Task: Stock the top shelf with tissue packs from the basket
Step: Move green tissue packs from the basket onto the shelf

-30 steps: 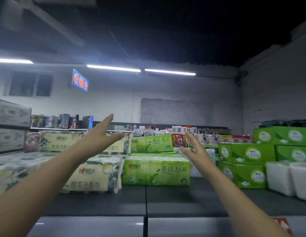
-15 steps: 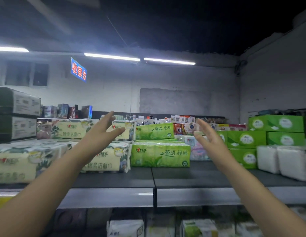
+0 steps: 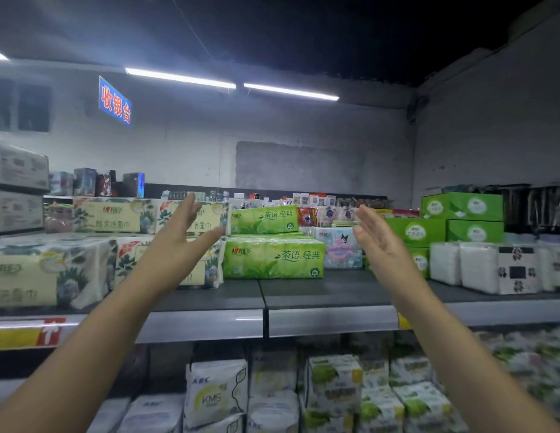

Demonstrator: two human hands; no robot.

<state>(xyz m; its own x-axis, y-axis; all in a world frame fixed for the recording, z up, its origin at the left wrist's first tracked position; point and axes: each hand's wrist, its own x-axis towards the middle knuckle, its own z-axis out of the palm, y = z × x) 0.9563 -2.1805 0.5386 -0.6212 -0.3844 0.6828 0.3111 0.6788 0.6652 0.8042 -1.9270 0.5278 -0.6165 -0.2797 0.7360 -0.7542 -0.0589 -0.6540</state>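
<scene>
A green tissue pack lies on the dark top shelf, with a second green pack stacked behind it. My left hand is raised with straight fingers to the left of the front pack, in front of a cream floral tissue pack. On the other side my right hand is also raised, palm facing inward, holding nothing. Both hands are apart from the green pack, one on each side. No basket is in view.
Cream floral packs fill the shelf's left side. Green boxes and white packs stand at the right, a pastel pack behind. A bare strip of shelf runs in front of the green pack. The lower shelf holds several packs.
The view has tilted downward, bringing the lower shelf into sight. Both hands stay raised and empty; the right hand has shifted right, farther from the green pack.
</scene>
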